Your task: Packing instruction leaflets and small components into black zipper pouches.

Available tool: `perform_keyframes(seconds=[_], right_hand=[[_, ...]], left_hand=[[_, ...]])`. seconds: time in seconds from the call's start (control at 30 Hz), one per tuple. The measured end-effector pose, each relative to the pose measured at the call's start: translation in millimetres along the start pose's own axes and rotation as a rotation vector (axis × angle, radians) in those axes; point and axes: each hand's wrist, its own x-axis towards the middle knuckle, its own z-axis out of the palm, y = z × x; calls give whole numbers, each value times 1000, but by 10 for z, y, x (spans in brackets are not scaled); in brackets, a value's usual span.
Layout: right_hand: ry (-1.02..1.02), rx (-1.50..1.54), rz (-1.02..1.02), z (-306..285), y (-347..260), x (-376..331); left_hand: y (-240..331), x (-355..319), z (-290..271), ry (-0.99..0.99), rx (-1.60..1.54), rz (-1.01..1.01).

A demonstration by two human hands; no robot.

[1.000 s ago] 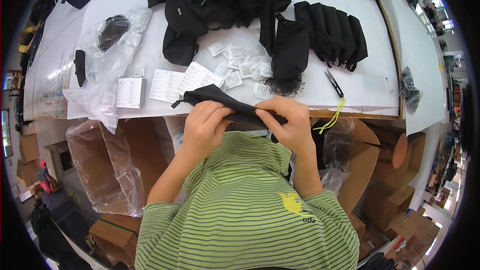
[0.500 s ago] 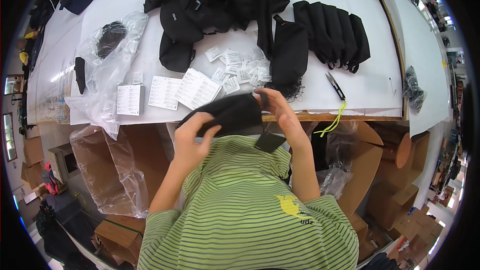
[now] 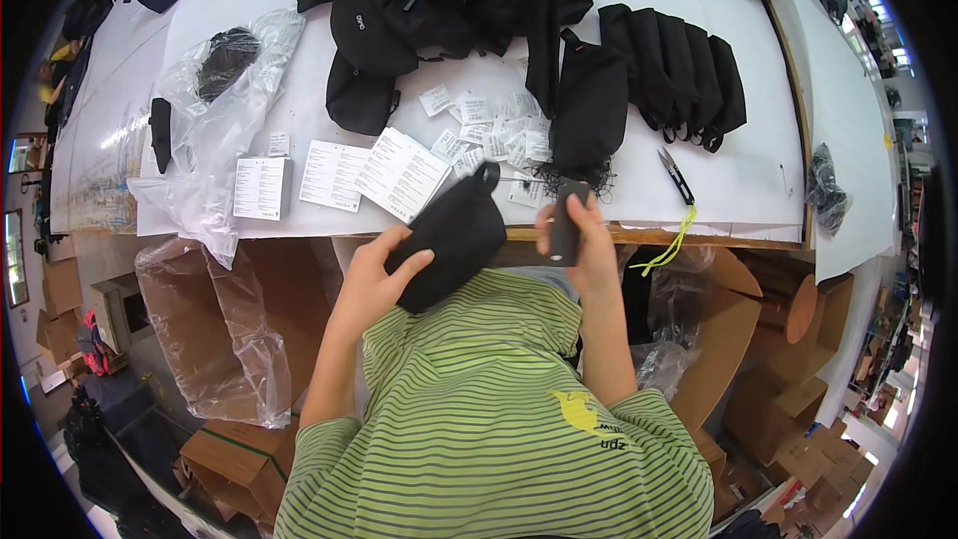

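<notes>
Between its thumb and fingers, my left hand (image 3: 371, 277) grips a small black fabric pouch (image 3: 454, 242), tilted just over the table's front edge. A fabric loop (image 3: 489, 174) sticks up from the pouch's upper end. My right hand (image 3: 597, 255) pinches a black hang tag (image 3: 565, 228), held upright beside the pouch. A thin dark string stretches from near the loop toward the tag; where it ends is hard to make out. Beyond my hands lie a black pouch (image 3: 591, 100) with a tangle of black strings (image 3: 589, 180) and scattered small white labels (image 3: 477, 132).
White printed cards (image 3: 401, 175) sit left of centre, near a clear plastic bag (image 3: 195, 170). Thread snips (image 3: 676, 178) with a yellow-green cord lie on the right. Black pouches (image 3: 679, 70) line up behind them, beside a black bag pile (image 3: 439, 10). Cardboard boxes (image 3: 718, 349) stand below.
My right hand has taken hold of the hang tag, which was dangling below the pouch, and raised it. The pouch has turned so its loop end points up and away.
</notes>
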Motion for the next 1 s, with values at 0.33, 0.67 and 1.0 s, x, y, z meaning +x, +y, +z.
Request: perform_keyframes(seconds=[0.33,0.67,1.0], right_hand=[[-109,-286,-177,70,-305,-26],[319,-1088,-384,-18,-694,-84],[160,518,-18,222,-43,204]], left_hand=[[51,-13,52,-191,83,-14],[10,-110,13,-172,29,38],[158,-133,41,-371,115,162]])
